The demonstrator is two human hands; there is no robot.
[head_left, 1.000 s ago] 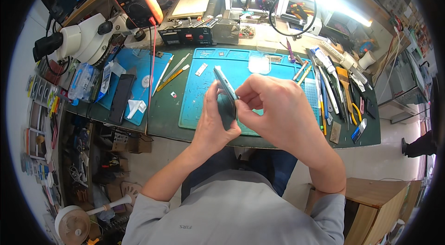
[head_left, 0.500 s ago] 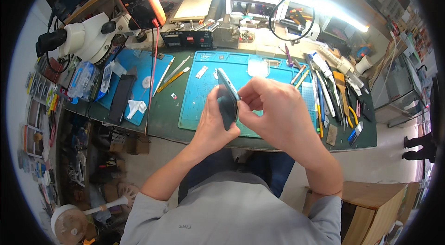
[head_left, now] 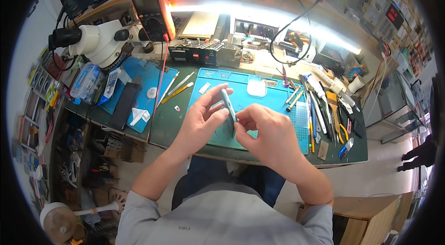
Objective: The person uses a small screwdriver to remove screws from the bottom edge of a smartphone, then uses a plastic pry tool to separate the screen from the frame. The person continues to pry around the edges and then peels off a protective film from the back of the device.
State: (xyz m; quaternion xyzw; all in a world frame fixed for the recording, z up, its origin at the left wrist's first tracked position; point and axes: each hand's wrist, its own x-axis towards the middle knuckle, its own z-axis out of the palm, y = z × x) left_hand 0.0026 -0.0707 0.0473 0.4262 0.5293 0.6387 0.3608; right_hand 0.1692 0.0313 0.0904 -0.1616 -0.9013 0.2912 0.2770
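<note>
A smartphone (head_left: pixel 228 105) with a pale blue-green edge stands nearly edge-on above the bench. My left hand (head_left: pixel 204 122) grips it from the left, thumb on the near side and fingers behind. Against its right-hand edge, my right hand (head_left: pixel 262 129) is closed in a pinch, with thumb and forefinger tips together. What those tips hold, if anything, is too small to make out. Under both hands lies a blue repair mat (head_left: pixel 218 88), with a small clear plastic box (head_left: pixel 257 87) on it.
Left on the bench are a dark flat phone-like slab (head_left: pixel 126 99), a crumpled white tissue (head_left: pixel 139 116) and a microscope (head_left: pixel 98 41). An orange multimeter (head_left: pixel 153 15) stands behind. Pens, brushes and yellow-handled pliers (head_left: pixel 343 133) crowd the right side. A cable (head_left: pixel 272 43) loops overhead.
The phone has turned from showing part of its dark face to nearly edge-on. My left fingers have shifted up along it. My right pinch stays at its edge. The view has tilted upward.
</note>
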